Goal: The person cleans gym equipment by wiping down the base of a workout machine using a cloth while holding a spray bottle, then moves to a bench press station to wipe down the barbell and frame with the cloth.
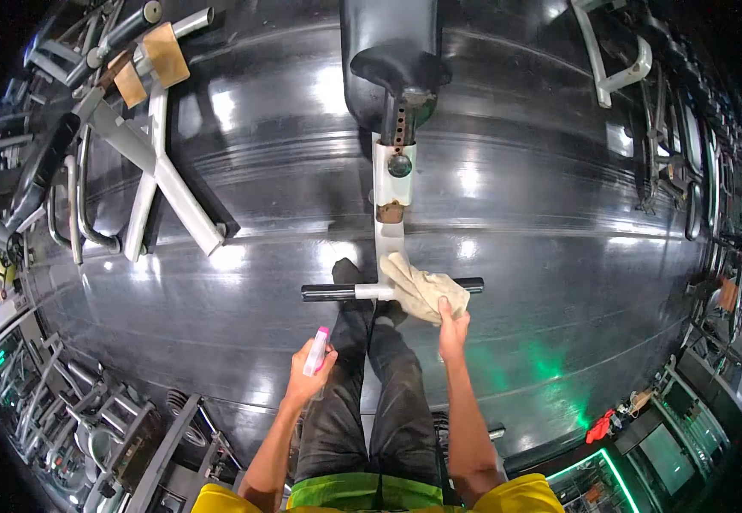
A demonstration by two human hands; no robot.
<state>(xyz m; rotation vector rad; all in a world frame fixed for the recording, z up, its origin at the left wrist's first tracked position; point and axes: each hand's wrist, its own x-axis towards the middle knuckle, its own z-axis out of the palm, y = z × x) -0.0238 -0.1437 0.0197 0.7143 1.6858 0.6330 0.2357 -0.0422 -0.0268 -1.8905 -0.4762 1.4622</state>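
My left hand [311, 376] is wrapped round a spray bottle [317, 352] with a white and pink trigger head; the bottle's body is mostly hidden below the hand. A beige cloth [422, 289] is gripped in my right hand [452, 332]. It lies bunched over the right side of the crossbar where it meets the white post. The black handle grip [328, 293] on the left sticks out bare, and the tip of the right grip [474, 285] shows past the cloth. This crossbar belongs to a gym bench with a black padded seat [392, 51].
A white-framed machine [156, 171] stands on the left. More equipment lines the right edge [687, 154] and lower left [106, 436]. A red cloth-like item [600, 426] lies at lower right, near a green-lit frame [615, 474]. The dark floor [542, 282] is glossy.
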